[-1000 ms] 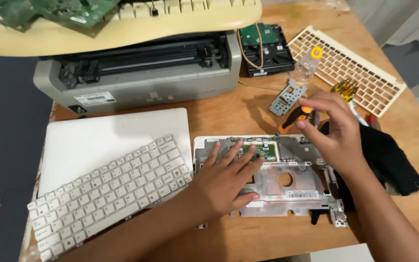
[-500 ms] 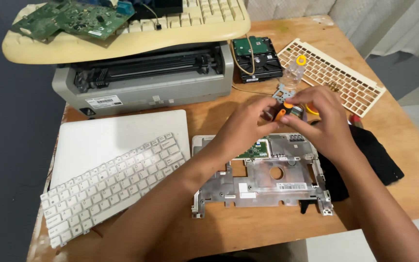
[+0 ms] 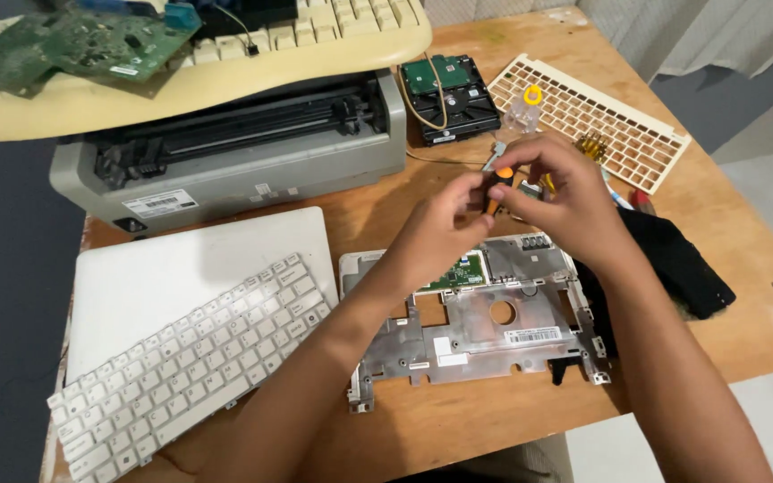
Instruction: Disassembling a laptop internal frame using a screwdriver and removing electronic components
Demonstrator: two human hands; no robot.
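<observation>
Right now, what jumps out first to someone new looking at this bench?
Both hands meet mid-table: the left hand and right hand pinch a small orange-handled screwdriver above a stripped metal laptop chassis. To the left lies a loose white keyboard on a white laptop lid. Behind sits a grey printer with a beige keyboard and green circuit board stacked on top.

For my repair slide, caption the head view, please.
Both hands, left and right, hold an orange screwdriver above a laptop chassis.
</observation>
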